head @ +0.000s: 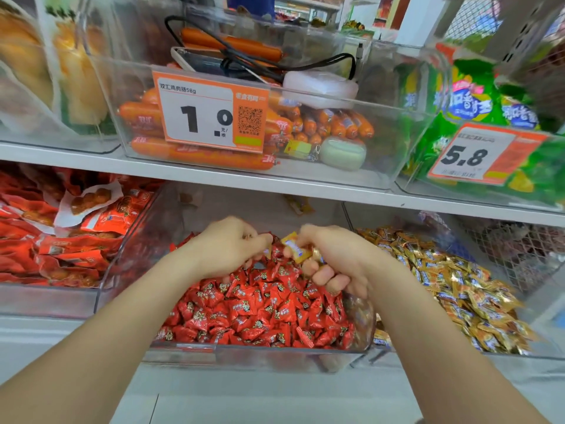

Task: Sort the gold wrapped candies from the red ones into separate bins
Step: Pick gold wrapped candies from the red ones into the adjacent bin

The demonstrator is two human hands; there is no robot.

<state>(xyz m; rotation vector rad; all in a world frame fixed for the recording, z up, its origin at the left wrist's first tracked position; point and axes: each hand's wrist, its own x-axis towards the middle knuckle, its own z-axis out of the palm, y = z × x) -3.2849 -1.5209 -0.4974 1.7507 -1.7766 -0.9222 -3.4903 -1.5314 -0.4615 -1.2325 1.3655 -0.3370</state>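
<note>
Both hands are hovering over the clear middle bin [244,351], which is sitting at the front edge of the lower shelf [46,335] and holding a heap of red candies [260,313]. The right hand [333,261] is curling its fingers around a few gold candies [295,247], holding them just above the red heap. The left hand [227,246] is bending its fingers down toward the back of the heap, close to the right hand; whether it is gripping anything cannot be told. Just beside, toward the shelf's right end, another clear bin [458,355] is holding a pile of gold wrapped candies [458,286].
</note>
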